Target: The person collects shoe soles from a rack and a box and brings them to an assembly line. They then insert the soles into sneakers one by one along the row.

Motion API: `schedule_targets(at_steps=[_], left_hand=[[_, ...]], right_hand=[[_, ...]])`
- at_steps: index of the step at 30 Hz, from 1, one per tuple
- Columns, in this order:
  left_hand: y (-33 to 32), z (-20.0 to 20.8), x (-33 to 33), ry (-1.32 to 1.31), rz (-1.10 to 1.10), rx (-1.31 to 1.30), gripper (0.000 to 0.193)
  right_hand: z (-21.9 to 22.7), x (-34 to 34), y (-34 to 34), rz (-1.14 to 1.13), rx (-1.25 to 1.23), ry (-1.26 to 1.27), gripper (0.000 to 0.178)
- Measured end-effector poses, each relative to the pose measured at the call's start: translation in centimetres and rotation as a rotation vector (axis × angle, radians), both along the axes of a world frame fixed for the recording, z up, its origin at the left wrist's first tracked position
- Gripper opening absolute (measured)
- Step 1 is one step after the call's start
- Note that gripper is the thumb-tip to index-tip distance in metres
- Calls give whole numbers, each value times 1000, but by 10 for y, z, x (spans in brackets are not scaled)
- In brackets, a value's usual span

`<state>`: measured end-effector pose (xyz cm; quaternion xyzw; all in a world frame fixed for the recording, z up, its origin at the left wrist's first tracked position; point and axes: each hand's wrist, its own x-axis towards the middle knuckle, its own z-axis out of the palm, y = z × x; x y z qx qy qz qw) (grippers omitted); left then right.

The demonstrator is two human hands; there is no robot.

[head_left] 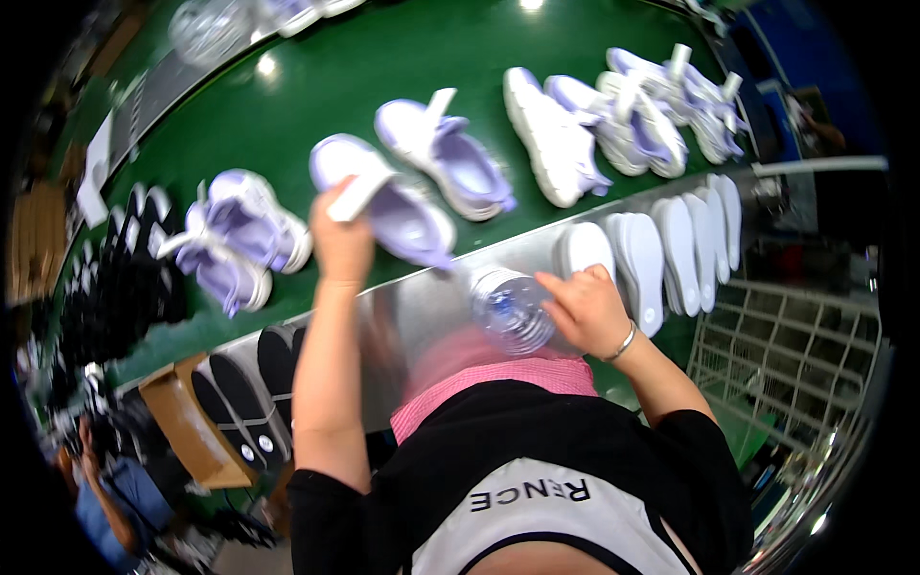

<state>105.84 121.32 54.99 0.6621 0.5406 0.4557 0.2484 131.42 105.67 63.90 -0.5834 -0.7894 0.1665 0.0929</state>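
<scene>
My left hand (343,247) is closed on the white tongue of a white and lilac shoe (410,218), at the near edge of the green work surface. My right hand (586,309) is beside a clear plastic container (516,311), its index finger stretched toward the rim and other fingers curled. Nothing shows between its fingers; whether they touch the container I cannot tell. Just beyond the held shoe lies another white and lilac shoe (446,158). A pair of similar shoes (240,235) sits left of my left hand.
More white shoes (565,139) lie at the far right. White insoles (637,264) stand in a row along the metal ledge (422,297). Black insoles (235,402) lean by a cardboard box (182,431) at the near left. A wire rack (786,350) stands right; another person (125,498) is lower left.
</scene>
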Motion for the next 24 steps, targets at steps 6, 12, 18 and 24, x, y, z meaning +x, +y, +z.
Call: schedule_targets(at_steps=[6, 12, 18, 24], left_hand=[[55, 16, -72, 255, 244, -130, 22], [34, 42, 46, 280, -78, 291, 52], [62, -4, 93, 44, -128, -285, 36], [58, -11, 100, -185, -137, -483, 23]], right_hand=[[-50, 126, -41, -590, 120, -155, 25], [-77, 150, -80, -909, -227, -385, 38], [-44, 150, -76, -911, -92, -249, 30], [28, 88, 5, -782, -582, 1047, 18]])
